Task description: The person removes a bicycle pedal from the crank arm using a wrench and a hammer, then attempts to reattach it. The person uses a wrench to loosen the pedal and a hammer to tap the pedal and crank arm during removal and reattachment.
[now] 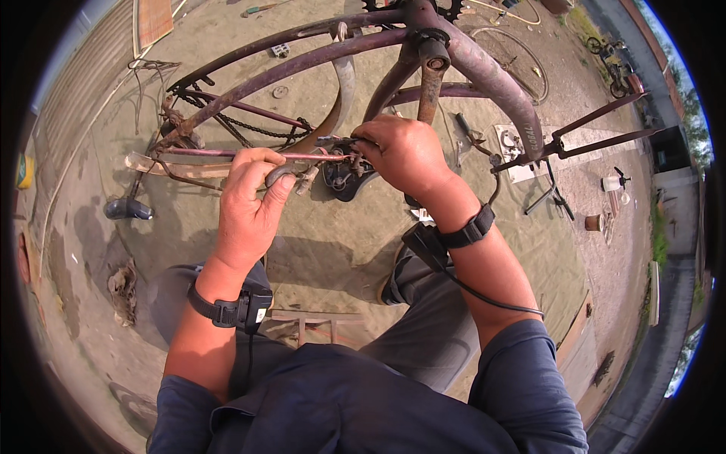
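A rusty purple bicycle frame (302,60) fills the upper middle of the head view. Its slim reddish tube (310,157) passes by both hands. My left hand (253,193) is closed, thumb against fingers, on a curved grey metal piece (277,177) beside that tube. Close to those fingertips is a small rusty part (307,181). Just right of it, my right hand (404,153) pinches at a small dark metal part (338,141) by the tube's end. The fingers partly hide what it grips, and its kind is unclear. Below sits a black bicycle saddle (352,188).
A curved mudguard (344,79) and a chain (242,136) are by the frame. The fork (597,136) points right. A handlebar (560,198), a bare wheel rim (529,53) and a brown cup (594,222) lie farther right. A crumpled rag (123,290) is at left.
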